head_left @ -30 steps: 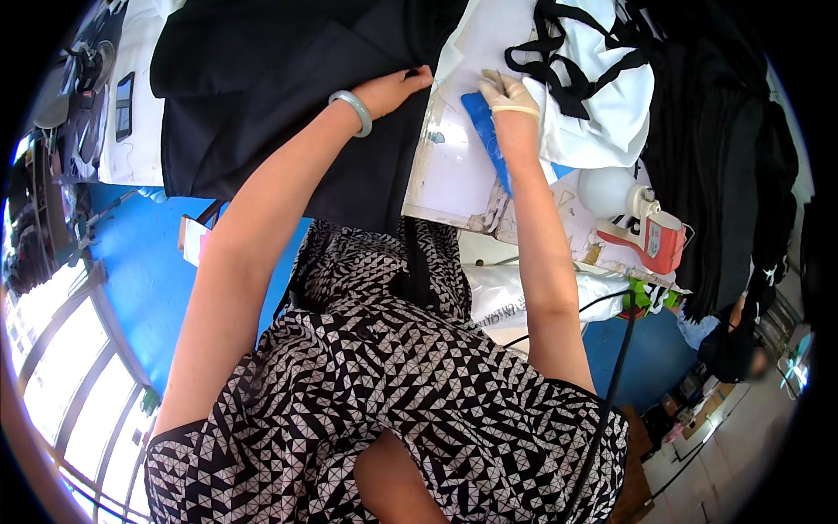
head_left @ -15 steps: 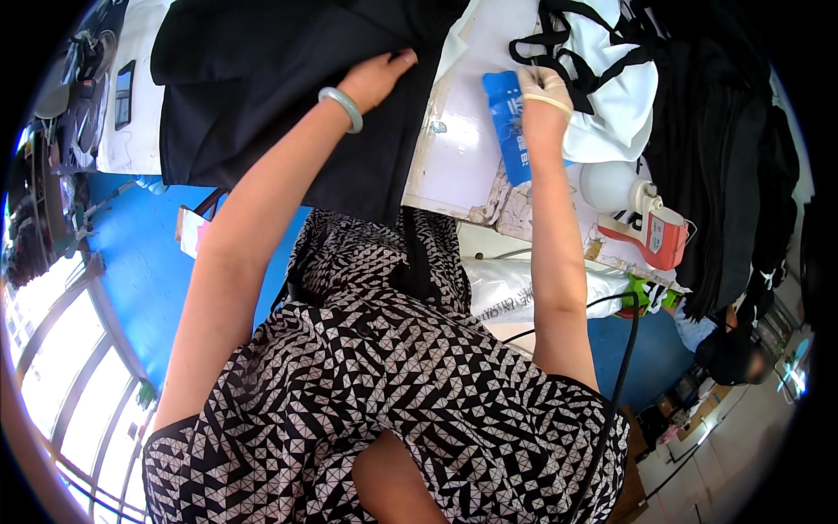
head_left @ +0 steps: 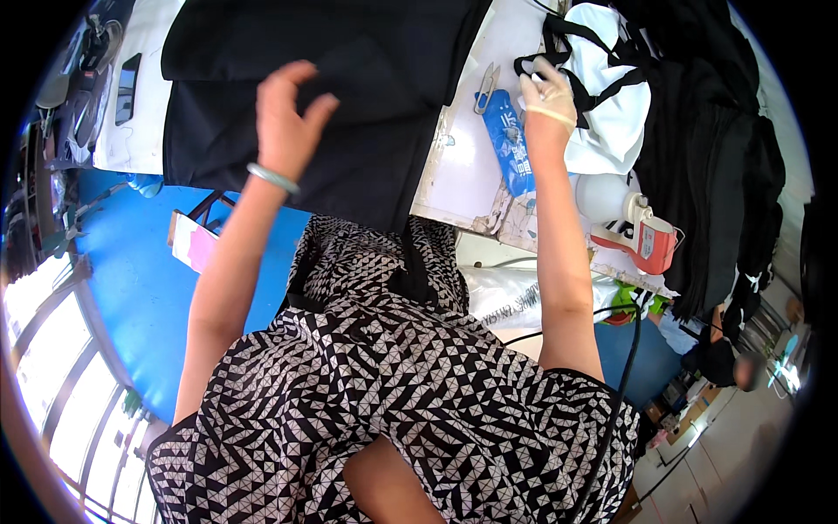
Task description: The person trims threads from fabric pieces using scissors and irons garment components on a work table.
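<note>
Over black cloth (head_left: 349,113), left hand (head_left: 284,122) grip spread, right hand (head_left: 546,105) grip unclear, touching straps (head_left: 567,57).

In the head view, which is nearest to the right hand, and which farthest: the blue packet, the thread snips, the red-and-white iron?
1. Blue packet: directly beside the right hand, toward the person's left.
2. Thread snips: just past the packet, further left.
3. Red-and-white iron: farthest, at the table's near right edge.

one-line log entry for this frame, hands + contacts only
left hand: open, raised above black fabric | right hand: on blue packet | thread snips: untouched on table
</note>
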Demonstrator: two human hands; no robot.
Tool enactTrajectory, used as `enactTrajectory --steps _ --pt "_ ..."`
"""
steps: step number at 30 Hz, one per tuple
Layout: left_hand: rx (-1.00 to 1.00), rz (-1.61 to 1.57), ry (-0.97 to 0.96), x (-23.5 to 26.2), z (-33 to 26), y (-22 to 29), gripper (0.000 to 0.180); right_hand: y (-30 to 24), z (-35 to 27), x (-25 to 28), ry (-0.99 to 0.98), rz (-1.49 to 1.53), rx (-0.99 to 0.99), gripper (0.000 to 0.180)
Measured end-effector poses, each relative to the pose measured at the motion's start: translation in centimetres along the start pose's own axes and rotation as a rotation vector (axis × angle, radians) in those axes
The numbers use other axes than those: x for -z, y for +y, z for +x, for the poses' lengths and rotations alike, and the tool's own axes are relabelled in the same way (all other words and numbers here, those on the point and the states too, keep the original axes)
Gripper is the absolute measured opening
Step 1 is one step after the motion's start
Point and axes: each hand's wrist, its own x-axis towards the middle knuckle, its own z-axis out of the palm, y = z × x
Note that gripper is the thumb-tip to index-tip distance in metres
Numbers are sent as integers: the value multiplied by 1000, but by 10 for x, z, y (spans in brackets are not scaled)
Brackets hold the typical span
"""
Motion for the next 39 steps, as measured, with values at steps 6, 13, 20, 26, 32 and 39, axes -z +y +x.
enactTrajectory --steps 6,13,20,26,32,39 --pt "499 -159 -578 31 1 -68 42 -81 53 -33 -231 -293 618 45" --pt "240 -372 -1113 60 -113 -17 18 -50 56 -86 -475 -695 1024 28" --pt "1143 -1331 213 57 -150 -49 65 -103 44 -69 -481 -78 944 29" --pt "1288 -1163 519 60 -177 -73 51 -87 9 -80 -626 -312 1152 28" --pt "1363 -1028 501 50 -175 -76 22 -100 69 -69 -377 -323 876 24" --pt "1424 -631 837 55 -189 -90 23 -128 -53 -55 -1011 198 1036 18"
